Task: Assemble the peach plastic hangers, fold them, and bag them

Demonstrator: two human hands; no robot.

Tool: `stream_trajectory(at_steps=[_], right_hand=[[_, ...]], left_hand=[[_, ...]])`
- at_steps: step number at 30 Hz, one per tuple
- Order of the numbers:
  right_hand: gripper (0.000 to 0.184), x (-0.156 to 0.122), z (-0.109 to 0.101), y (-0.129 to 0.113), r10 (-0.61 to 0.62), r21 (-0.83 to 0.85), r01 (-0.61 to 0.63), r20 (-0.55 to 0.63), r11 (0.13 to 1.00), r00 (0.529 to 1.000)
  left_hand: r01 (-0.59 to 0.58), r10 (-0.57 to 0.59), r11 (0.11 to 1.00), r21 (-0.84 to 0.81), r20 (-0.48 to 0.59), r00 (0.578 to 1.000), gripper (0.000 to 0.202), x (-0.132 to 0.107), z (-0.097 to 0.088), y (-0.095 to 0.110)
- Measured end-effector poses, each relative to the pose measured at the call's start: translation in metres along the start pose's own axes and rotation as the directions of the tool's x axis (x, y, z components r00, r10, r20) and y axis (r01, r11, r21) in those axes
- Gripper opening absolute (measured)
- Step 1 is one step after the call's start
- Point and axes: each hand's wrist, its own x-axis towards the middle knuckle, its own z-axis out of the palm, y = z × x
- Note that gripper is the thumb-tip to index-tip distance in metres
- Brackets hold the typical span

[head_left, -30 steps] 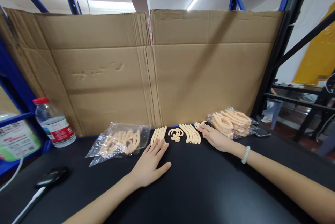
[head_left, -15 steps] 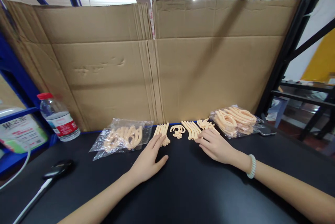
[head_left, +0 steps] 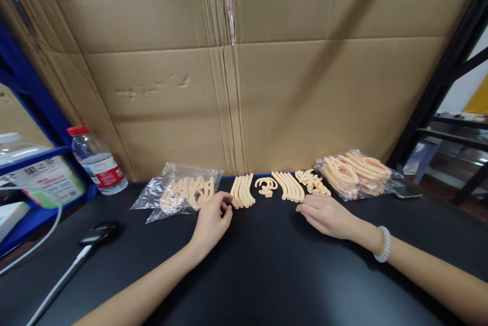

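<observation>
The left hand (head_left: 212,219) partly hides one bag (head_left: 151,196).

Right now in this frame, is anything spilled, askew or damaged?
Nothing looks spilled. The loose pieces near the right hand lie jumbled, odd beside the neat row of strips to their left; the left cardboard panel behind has dents.

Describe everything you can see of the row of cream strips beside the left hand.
The row of cream strips looks like smooth, solid plastic. Several slim, gently curved pieces with rounded ends lie side by side, roughly parallel, pointing away from the person. They lie flat on the black table, in front of the cardboard. The left hand is close at the row's left edge; whether its fingertips touch is unclear.
</observation>
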Motion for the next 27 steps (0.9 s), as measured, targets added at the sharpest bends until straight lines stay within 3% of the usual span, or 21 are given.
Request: stream_trajectory(at_steps=[13, 27], right_hand=[[0.016, -0.0006, -0.0006, -0.0018, 0.066, 0.089, -0.068, 0.029, 0.994, 0.997], [0.018, -0.0040, -0.0008, 0.0017, 0.095, 0.178, -0.112, 0.101, 0.978, 0.990]], left_hand=[[0.066, -0.134, 0.942, 0.330, 0.187, 0.973, 0.014, -0.0026, -0.0063, 0.0098], [0.012, -0.127, 0.901, 0.434, 0.236, 0.963, 0.027, -0.0049, -0.0048, 0.0100]])
